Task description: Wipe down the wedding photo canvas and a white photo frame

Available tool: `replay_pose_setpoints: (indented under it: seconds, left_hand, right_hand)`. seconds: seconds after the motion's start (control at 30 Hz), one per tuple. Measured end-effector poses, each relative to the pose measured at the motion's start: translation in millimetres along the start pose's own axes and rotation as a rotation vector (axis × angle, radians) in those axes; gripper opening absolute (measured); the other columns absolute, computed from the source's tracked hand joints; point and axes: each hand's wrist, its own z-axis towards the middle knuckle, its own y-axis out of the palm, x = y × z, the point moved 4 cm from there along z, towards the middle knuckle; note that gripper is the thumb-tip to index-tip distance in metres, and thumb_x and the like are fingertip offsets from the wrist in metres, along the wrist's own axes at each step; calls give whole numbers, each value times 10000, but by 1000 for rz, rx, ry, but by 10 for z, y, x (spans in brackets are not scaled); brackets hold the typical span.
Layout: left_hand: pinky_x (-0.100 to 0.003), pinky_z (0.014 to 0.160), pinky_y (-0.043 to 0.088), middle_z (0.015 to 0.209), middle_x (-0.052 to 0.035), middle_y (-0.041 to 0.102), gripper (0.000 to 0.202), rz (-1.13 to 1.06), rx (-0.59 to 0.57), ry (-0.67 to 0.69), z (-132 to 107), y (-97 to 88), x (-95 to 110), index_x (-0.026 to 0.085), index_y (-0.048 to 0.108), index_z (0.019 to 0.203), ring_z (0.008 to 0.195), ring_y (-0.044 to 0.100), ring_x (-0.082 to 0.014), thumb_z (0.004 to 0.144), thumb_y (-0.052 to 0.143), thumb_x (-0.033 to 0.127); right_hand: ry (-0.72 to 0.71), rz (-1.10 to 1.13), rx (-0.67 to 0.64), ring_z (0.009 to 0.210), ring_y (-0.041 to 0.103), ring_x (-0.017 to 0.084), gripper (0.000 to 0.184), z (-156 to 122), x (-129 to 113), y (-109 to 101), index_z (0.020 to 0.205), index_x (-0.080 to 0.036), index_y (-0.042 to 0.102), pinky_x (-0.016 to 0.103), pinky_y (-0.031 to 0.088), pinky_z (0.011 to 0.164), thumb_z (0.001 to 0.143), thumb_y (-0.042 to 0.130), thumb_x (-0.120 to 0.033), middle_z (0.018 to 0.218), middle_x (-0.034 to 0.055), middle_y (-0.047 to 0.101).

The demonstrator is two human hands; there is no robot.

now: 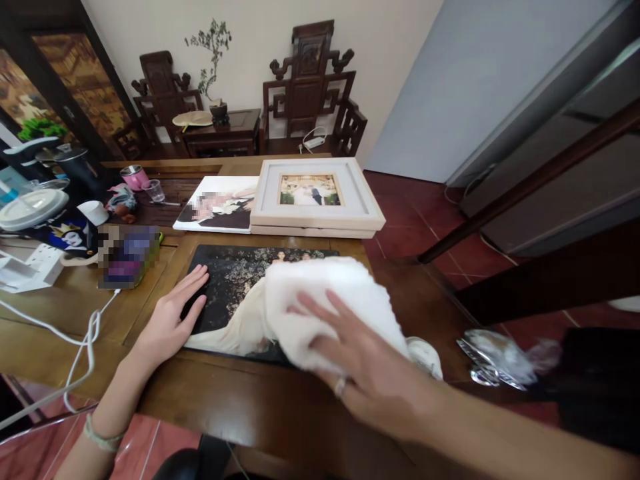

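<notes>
A dark photo panel (227, 273) lies flat on the wooden table and shows a figure in a long pale gown. My left hand (175, 317) rests along its left edge, with the thumb spread from the other fingers. On the panel's right part my right hand (353, 357), wearing a ring, presses down a fluffy white cloth (345, 277). The cloth is bunched under the fingers and hides much of the picture, and the hand is slightly blurred.
Behind the panel sit a framed photo box (367, 203) and a white-edged photo print (215, 223). A phone (129, 257) with a white cable (93, 327), a pink mug (134, 177) and a lidded tub (35, 207) stand left. A white round container (425, 357) is right of the cloth.
</notes>
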Motion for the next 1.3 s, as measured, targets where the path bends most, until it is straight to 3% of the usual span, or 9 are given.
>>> replay_pose_setpoints:
  seconds: [0.1, 0.2, 0.47, 0.57, 0.77, 0.87, 0.97, 1.13, 1.3]
  left_hand:
    - [-473, 1169, 302, 1467, -124, 476, 497, 15, 1, 0, 3, 1, -2, 130, 542, 1351, 1385, 409, -258, 970, 428, 429]
    - [-467, 1167, 310, 1465, -121, 478, 490, 24, 7, 3, 4, 2, -4, 132, 549, 1342, 1378, 421, -251, 970, 430, 427]
    - [-472, 1168, 308, 1465, -116, 478, 483, 19, 6, 15, -1, -8, 3, 146, 540, 1351, 1382, 417, -247, 970, 432, 421]
    - [-488, 1167, 303, 1473, -110, 471, 479, 13, 3, 10, -6, -8, -21, 162, 531, 1359, 1387, 409, -247, 970, 429, 422]
    - [-476, 1168, 304, 1473, -123, 469, 484, 11, -1, 11, -11, -4, -30, 137, 537, 1350, 1389, 405, -253, 970, 430, 418]
    - [-469, 1167, 307, 1473, -126, 468, 486, 18, 3, 13, -6, 5, -26, 131, 535, 1350, 1389, 405, -252, 970, 428, 414]
    - [-464, 1168, 308, 1471, -126, 471, 485, 24, -2, 17, -3, 13, -23, 134, 533, 1352, 1388, 408, -248, 971, 422, 412]
    - [-470, 1170, 303, 1475, -121, 467, 483, 23, -4, 15, -1, 10, -22, 139, 536, 1350, 1387, 409, -252, 971, 424, 417]
    - [-467, 1169, 307, 1473, -118, 471, 477, 26, -5, 18, 0, 9, -20, 141, 537, 1349, 1387, 408, -251, 973, 422, 411]
  right_hand:
    - [-125, 81, -101, 1447, 259, 286, 329, -139, -365, 99, 1095, -177, 674, 570, 134, 1193, 802, 526, -164, 1463, 115, 483]
    - [-175, 145, -176, 1430, 306, 272, 351, -105, -444, 92, 1138, -177, 658, 542, 124, 1202, 805, 548, -190, 1443, 111, 508]
    - [87, 53, 10, 1282, 523, 307, 259, 424, 470, -242, 1017, -184, 640, 591, 276, 1145, 936, 396, -219, 1163, 109, 693]
    - [177, 3, 100, 1264, 539, 314, 249, 450, 620, -279, 980, -210, 626, 603, 301, 1128, 947, 379, -224, 1135, 90, 702]
    - [-24, -55, 95, 1436, 273, 334, 269, 1, 45, 31, 958, -166, 666, 658, 223, 1138, 789, 470, -94, 1430, 163, 512]
    - [-168, -23, -24, 1444, 253, 327, 218, -203, -322, 168, 911, -201, 686, 636, 183, 1161, 745, 557, -146, 1484, 117, 451]
    - [-230, 21, -104, 1431, 291, 322, 243, -162, -429, 185, 967, -211, 702, 614, 158, 1174, 747, 598, -210, 1479, 109, 457]
    - [-114, -18, -123, 1412, 330, 337, 367, 343, 9, 57, 1146, -154, 665, 635, 202, 1147, 797, 557, -184, 1443, 181, 491]
    - [-9, -129, 21, 1380, 395, 323, 271, 715, 481, -48, 1074, -118, 660, 584, 274, 1139, 884, 471, -163, 1246, 204, 644]
